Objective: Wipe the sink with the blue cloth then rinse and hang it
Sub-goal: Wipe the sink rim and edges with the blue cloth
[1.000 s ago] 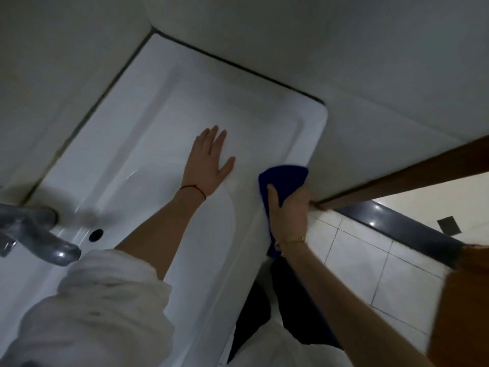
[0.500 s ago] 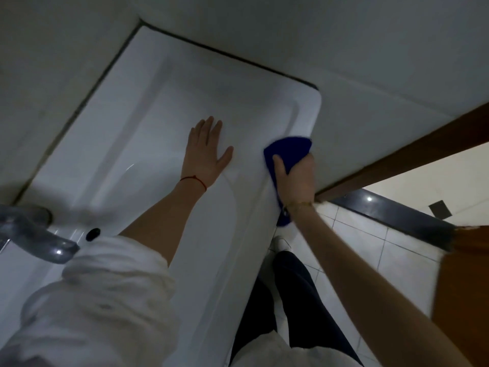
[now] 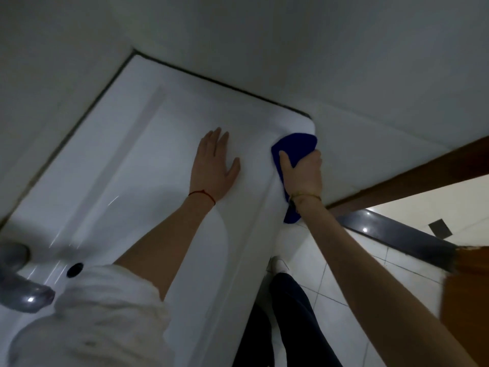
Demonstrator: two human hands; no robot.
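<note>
The white sink (image 3: 137,165) runs diagonally from lower left to its far corner by the wall. My right hand (image 3: 304,173) grips the blue cloth (image 3: 293,145) and presses it on the sink's front rim close to the far right corner; a tail of the cloth hangs below my wrist. My left hand (image 3: 214,165) lies flat with fingers spread on the sink's flat surface, just left of the cloth and apart from it. A red thread circles that wrist.
A grey metal tap (image 3: 21,290) juts out at the lower left, beside a dark overflow hole (image 3: 75,269). White walls meet the sink on two sides. A brown door frame (image 3: 412,178), a dark threshold (image 3: 397,234) and tiled floor (image 3: 344,274) lie to the right.
My right hand has slid the blue cloth along the front rim toward the far right corner. My left hand has stayed flat on the sink.
</note>
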